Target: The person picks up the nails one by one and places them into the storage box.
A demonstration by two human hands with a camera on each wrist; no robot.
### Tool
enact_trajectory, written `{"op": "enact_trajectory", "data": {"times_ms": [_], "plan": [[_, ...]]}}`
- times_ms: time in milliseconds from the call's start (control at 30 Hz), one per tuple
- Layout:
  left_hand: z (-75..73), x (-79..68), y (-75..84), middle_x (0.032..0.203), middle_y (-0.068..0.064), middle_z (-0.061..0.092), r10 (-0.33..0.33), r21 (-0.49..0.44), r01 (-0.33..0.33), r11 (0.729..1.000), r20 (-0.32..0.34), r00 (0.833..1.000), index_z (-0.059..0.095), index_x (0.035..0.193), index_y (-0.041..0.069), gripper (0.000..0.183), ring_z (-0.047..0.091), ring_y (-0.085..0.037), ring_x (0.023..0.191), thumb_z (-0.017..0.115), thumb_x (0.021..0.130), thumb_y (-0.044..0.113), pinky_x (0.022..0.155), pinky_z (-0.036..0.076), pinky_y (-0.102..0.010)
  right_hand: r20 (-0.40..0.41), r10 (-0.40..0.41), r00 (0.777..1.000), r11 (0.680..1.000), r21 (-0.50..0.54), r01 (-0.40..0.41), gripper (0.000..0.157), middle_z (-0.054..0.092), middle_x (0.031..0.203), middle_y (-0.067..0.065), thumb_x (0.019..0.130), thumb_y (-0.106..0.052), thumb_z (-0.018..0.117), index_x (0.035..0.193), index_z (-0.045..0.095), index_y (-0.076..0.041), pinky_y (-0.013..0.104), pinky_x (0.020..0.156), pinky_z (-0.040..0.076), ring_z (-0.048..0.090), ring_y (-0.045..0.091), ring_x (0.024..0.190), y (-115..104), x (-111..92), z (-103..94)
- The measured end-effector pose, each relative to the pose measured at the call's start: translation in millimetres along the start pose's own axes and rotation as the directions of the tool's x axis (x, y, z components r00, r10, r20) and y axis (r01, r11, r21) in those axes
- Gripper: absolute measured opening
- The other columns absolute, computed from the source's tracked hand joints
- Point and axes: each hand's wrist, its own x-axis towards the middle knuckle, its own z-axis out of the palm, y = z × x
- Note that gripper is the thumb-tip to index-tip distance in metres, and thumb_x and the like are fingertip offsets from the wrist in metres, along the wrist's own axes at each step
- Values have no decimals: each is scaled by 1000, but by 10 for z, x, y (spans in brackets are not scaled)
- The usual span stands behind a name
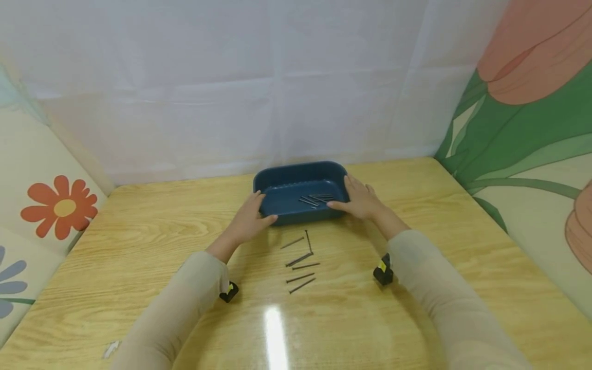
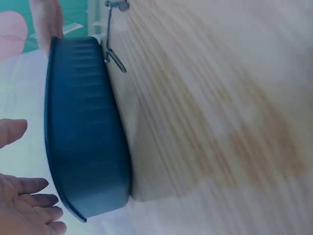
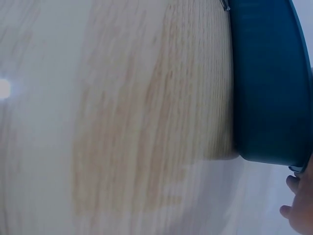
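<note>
A dark blue plastic tray [image 1: 300, 218] stands near the back of the table with several nails [image 1: 315, 200] in its right half. My left hand [image 1: 250, 218] is at its left front corner, thumb and fingers spread; the left wrist view shows these fingers [image 2: 36, 199] apart from the rim. My right hand [image 1: 363, 199] lies at the tray's right end, thumb over the front right corner and fingers along the side rim. In the right wrist view, fingertips [image 3: 292, 183] show beside the rim, the rest cut off by the frame. Several more nails [image 1: 302, 265] lie loose in front of the tray.
The wooden table [image 1: 139, 231] meets a white cloth [image 1: 208, 103] behind the tray. Flower-patterned panels [image 1: 532, 154] flank both sides. A black wrist device [image 1: 383, 271] hangs under the right sleeve, another [image 1: 229, 292] under the left. A light reflection falls near the front.
</note>
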Motion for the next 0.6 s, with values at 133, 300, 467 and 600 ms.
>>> {"op": "enact_trajectory", "data": {"times_ms": [133,300,467,600], "plan": [[-25,-87,47,140,-15,16,3,-52,-2,999,11,1000,22,136,3,66,17,-30,126,51,86,34,98,20,-46,-11,-3,1000,1000,11,3,102,-3,142,19,75,-69,36,136,-4,3,51,98,-7,-4,30,128,13,1,8],[-37,-152,100,135,-14,29,8,-81,-8,997,-4,1000,29,134,5,60,27,-29,122,51,86,34,96,26,-44,-25,-23,999,999,49,24,106,-4,141,20,73,-71,36,135,-6,3,54,96,-7,-5,31,128,6,-18,9],[-31,-209,160,124,-13,45,53,-61,-55,997,-23,998,43,125,3,49,43,-26,110,53,86,29,89,36,-42,-21,-16,1000,999,35,17,105,-4,141,20,73,-72,35,136,-6,2,52,97,-8,-5,30,128,1,-8,13],[-3,-230,198,114,-10,52,73,-59,-73,996,1,997,51,119,3,41,51,-22,99,55,85,27,81,42,-38,-3,-7,1000,1000,14,7,103,-5,141,19,75,-70,35,136,-7,2,52,97,-8,-5,30,128,23,14,17]]}}
